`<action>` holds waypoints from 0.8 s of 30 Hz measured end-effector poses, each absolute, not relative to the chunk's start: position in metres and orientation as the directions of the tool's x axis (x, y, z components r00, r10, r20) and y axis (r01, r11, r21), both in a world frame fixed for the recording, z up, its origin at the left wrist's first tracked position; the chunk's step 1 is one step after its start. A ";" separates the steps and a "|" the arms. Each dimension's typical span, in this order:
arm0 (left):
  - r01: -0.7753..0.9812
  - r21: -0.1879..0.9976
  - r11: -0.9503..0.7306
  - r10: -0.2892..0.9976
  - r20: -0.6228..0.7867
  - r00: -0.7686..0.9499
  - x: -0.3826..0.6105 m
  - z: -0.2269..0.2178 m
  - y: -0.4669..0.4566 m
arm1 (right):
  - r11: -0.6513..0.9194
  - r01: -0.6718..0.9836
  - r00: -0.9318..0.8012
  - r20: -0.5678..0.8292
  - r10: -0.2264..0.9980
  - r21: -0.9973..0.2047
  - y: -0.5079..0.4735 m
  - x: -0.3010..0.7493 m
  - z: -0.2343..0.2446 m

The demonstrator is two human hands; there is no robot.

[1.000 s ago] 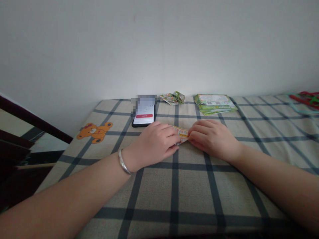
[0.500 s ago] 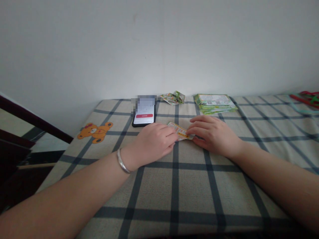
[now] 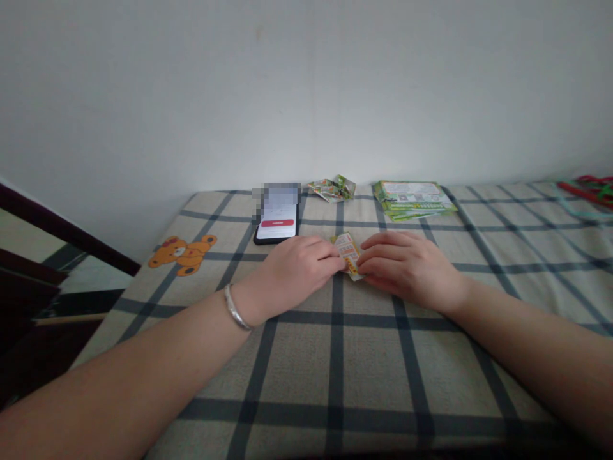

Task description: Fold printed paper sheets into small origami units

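A small folded piece of printed paper (image 3: 348,253), white with orange and yellow print, lies on the checked tablecloth between my hands. My left hand (image 3: 306,271), a silver bangle at its wrist, closes its fingers on the paper's left side. From the right, my right hand (image 3: 402,268) has its fingertips closed on the other edge. Both thumbs are mostly hidden beneath the fingers. Behind the paper, near the wall, sits a crumpled and folded green printed paper (image 3: 332,189).
A phone (image 3: 276,220) with a lit screen stands behind my left hand. Near the wall is a stack of green printed leaflets (image 3: 414,199). Red and green items (image 3: 594,191) lie at the far right. A teddy bear picture (image 3: 182,254) decorates the tablecloth (image 3: 297,377) at left.
The paper has turned to a steeper angle and now shows a narrower shape. My right hand's fingers have shifted slightly left and down; my left hand is nearly still.
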State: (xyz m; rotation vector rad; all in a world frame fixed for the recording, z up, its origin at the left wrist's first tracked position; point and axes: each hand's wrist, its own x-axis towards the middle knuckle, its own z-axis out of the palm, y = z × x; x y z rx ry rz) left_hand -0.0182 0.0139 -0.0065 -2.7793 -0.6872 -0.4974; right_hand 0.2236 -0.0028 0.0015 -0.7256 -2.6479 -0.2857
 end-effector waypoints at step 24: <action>0.388 -0.082 -0.918 0.324 0.412 0.852 -0.022 -0.012 0.019 | 0.875 0.463 -0.846 0.366 0.389 0.142 0.004 0.225 0.002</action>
